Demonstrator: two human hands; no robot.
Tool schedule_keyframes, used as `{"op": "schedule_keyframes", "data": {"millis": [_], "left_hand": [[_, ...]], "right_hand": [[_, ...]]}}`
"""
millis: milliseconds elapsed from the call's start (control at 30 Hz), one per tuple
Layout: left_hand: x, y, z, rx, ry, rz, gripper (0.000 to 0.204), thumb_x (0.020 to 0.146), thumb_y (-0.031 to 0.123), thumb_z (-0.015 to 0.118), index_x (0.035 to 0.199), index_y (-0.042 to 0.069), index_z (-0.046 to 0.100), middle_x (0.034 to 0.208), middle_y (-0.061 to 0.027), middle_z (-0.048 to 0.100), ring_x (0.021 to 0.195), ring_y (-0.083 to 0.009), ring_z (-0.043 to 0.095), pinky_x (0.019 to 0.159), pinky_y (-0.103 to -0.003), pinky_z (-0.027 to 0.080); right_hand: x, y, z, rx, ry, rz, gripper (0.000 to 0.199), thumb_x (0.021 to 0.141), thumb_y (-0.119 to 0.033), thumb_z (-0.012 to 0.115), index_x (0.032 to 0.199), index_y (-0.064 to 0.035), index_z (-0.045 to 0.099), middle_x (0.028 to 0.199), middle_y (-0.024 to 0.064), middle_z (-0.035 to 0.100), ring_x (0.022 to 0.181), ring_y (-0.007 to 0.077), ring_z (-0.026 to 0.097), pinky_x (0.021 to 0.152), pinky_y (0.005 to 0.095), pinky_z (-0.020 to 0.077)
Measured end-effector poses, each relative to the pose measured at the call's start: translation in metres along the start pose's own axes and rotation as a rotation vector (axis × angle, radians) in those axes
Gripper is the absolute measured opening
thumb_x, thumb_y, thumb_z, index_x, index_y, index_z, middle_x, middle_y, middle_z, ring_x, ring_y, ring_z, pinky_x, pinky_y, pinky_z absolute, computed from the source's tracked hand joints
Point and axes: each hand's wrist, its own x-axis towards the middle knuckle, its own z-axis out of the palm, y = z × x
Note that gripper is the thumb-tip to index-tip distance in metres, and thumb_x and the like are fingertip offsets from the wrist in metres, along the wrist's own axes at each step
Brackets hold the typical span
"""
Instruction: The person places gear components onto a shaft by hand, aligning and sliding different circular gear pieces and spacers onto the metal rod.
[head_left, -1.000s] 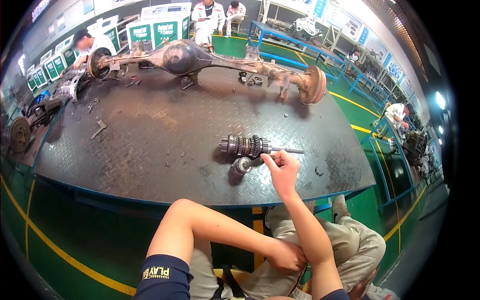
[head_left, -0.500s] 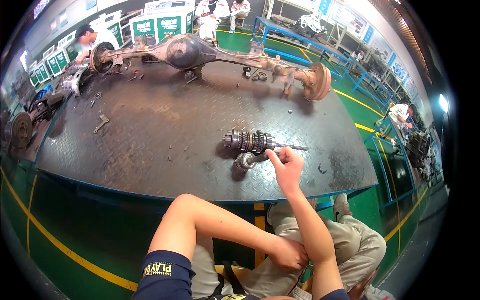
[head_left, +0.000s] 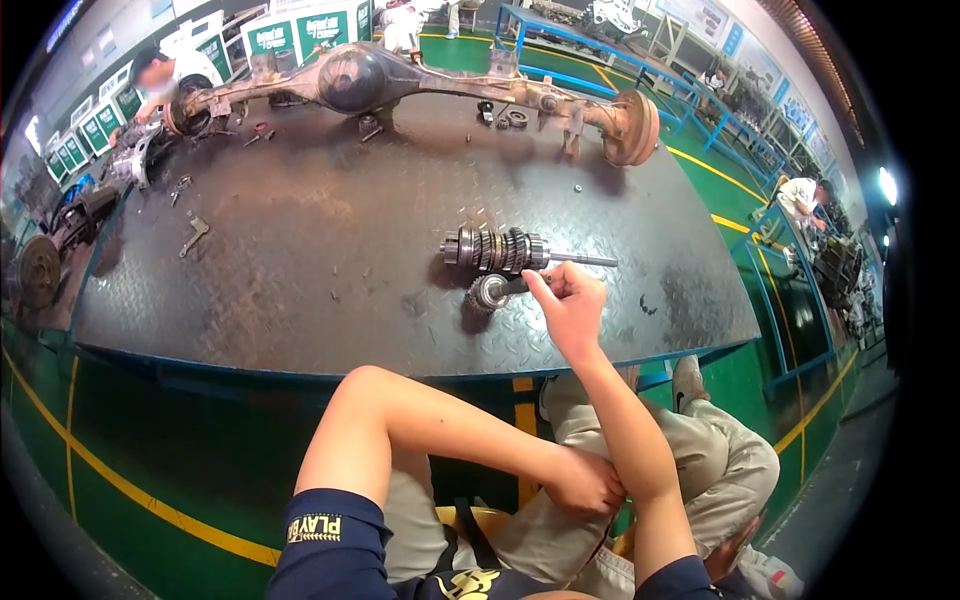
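Note:
My right hand point(head_left: 573, 308) is closed, thumb and fingers pinching the thin dark end of a short gear shaft point(head_left: 490, 293). Its toothed gear end points left and stays low over the tabletop; contact with the metal is hard to make out. Just behind it lies a longer gear shaft point(head_left: 495, 250) bearing several helical gears, with its bare rod stretching right past my fingers. Across my lap, my left hand point(head_left: 583, 480) is tucked against my right forearm, which hides most of its fingers.
A dark tread-plate table point(head_left: 270, 300) spreads ahead of me. Along its far side rests a rusty axle housing point(head_left: 355, 80) with a brake drum point(head_left: 632, 128). A small metal bracket point(head_left: 195, 235) lies at left. Another person point(head_left: 800, 205) works at the right; someone's legs point(head_left: 700, 440) are beside mine.
The whole view has tilted slightly, so the table and parts sit higher in the picture. My right hand keeps its pinch on the short gear shaft; my left hand rests as before.

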Motion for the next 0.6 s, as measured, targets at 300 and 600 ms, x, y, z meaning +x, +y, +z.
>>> {"op": "schedule_keyframes", "data": {"millis": [300, 600], "left_hand": [[-0.002, 0.001, -0.008, 0.051, -0.115, -0.03, 0.034, 0.083, 0.018, 0.056, 0.108, -0.004, 0.063, 0.111, -0.0165, 0.064, 0.112, -0.0297, 0.057, 0.103, -0.038, 0.043], [-0.009, 0.004, -0.005, 0.042, -0.121, -0.063, 0.033, 0.08, 0.017, 0.058, 0.106, -0.003, 0.062, 0.112, -0.0157, 0.063, 0.114, -0.0293, 0.056, 0.104, -0.039, 0.042]], "right_hand": [[0.005, -0.001, 0.007, -0.022, 0.019, -0.002, 0.026, 0.077, -0.013, 0.082, 0.068, -0.0003, 0.061, 0.053, 0.001, 0.047, 0.049, 0.0081, 0.039, 0.048, 0.0253, 0.0331], [0.007, -0.003, 0.019, 0.037, 0.027, -0.024, 0.027, 0.077, -0.015, 0.082, 0.069, -0.0006, 0.06, 0.052, 0.0, 0.049, 0.048, 0.0075, 0.04, 0.047, 0.0247, 0.0336]]}}
